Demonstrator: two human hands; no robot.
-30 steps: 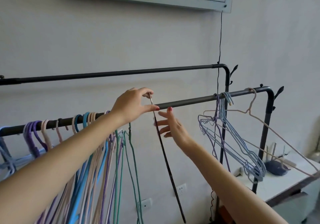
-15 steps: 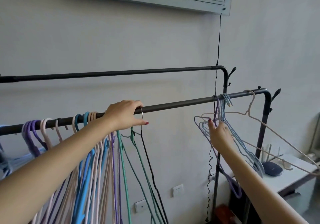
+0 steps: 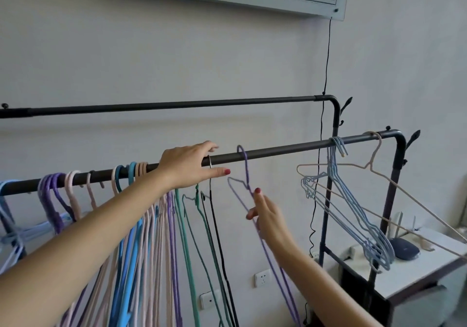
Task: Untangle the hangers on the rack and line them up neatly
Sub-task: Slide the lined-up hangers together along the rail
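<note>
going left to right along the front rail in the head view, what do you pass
purple hanger hooks → teal hanger hooks → left hand → thin black hanger's metal hook → lone purple wire hanger → pale blue wire hangers → beige wire hanger

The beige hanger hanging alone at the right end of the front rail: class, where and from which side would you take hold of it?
Probably the neck just below the hook of the beige hanger, approached from the front. Its hook sits apart from the blue hangers, and its tilted body flares wide, so the narrow neck gives the surest grip.

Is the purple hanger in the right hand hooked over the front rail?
Yes, the purple hanger hooks over the front rail.
</note>
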